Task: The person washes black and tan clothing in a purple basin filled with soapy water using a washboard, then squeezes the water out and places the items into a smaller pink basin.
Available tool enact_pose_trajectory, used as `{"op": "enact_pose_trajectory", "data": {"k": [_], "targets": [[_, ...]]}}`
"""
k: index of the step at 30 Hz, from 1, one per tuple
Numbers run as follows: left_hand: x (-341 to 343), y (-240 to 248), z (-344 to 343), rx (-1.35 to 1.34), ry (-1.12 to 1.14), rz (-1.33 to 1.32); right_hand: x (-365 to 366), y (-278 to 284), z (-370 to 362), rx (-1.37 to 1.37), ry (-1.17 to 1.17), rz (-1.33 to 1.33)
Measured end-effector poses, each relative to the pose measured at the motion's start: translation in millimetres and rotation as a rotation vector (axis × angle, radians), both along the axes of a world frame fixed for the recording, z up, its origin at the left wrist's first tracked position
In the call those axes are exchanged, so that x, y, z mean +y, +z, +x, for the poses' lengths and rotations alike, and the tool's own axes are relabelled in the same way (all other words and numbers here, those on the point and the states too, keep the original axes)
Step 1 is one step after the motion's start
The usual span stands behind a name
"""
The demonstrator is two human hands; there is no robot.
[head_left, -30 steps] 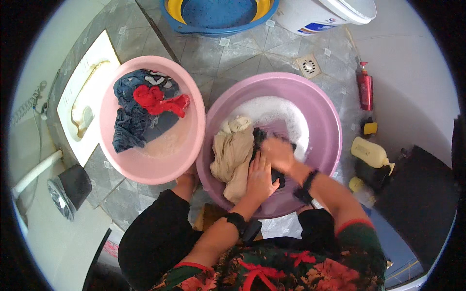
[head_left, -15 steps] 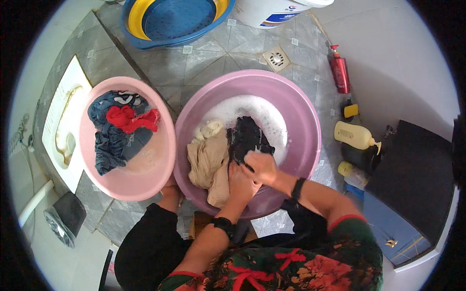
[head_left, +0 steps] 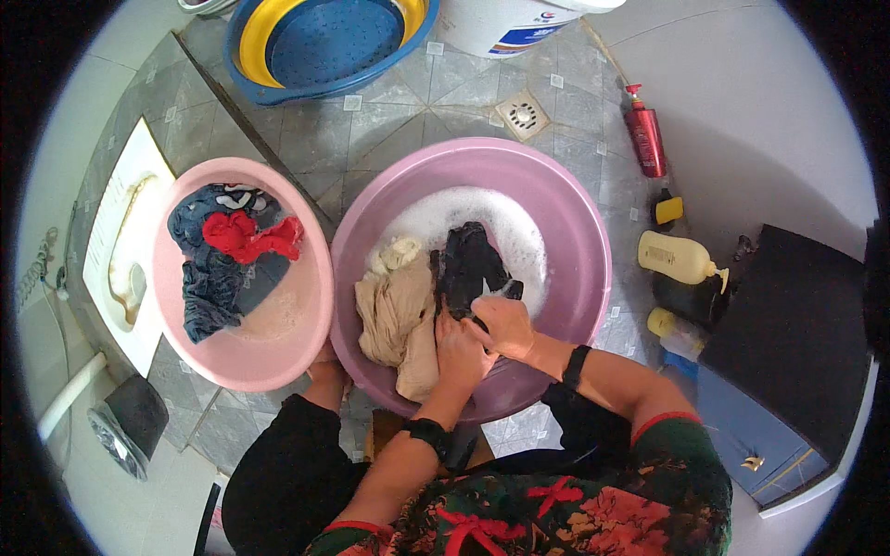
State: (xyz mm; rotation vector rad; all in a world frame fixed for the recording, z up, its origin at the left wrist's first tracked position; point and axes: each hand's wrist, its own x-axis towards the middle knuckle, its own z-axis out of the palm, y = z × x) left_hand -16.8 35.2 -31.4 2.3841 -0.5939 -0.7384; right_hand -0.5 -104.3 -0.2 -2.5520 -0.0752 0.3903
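Observation:
A wet black garment (head_left: 471, 261) lies in the large purple basin (head_left: 565, 199), partly in white suds (head_left: 501, 208). My left hand (head_left: 462, 352) grips its near end, low in the basin. Close against it, my right hand (head_left: 505, 326) is closed on the same black cloth, knuckles up. The hands touch each other, and the fingertips are partly hidden. Left of the black garment rests a bunched beige garment (head_left: 394, 306), with a pale cream cloth (head_left: 400, 253) at its far end.
A pink basin (head_left: 246, 361) to the left holds dark blue clothes (head_left: 211, 292) and a red cloth (head_left: 246, 236). Beyond are a blue-yellow basin (head_left: 334, 46), a white bucket (head_left: 510, 23) and a floor drain (head_left: 523, 115). Bottles, including a cream pump bottle (head_left: 677, 257), line the right wall beside a cabinet (head_left: 756, 426).
My right hand has shifted slightly right and nearer me, and the black cloth beneath it has been rubbed into a new fold. The view has tilted slightly.

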Motion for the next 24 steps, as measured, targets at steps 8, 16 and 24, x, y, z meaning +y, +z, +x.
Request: {"op": "enact_pose_trajectory", "data": {"k": [8,16,24], "targets": [[-16,22,12,-0.045,0.051,-0.093,-70,-82,97,-0.048,-0.315,-0.359],[-5,6,5,0.057,0.086,0.030,-5,-19,3,-0.083,0.144,0.075],[-14,15,8,-0.021,0.068,-0.064,-68,-89,88,-0.063,-0.315,-0.332]]}}
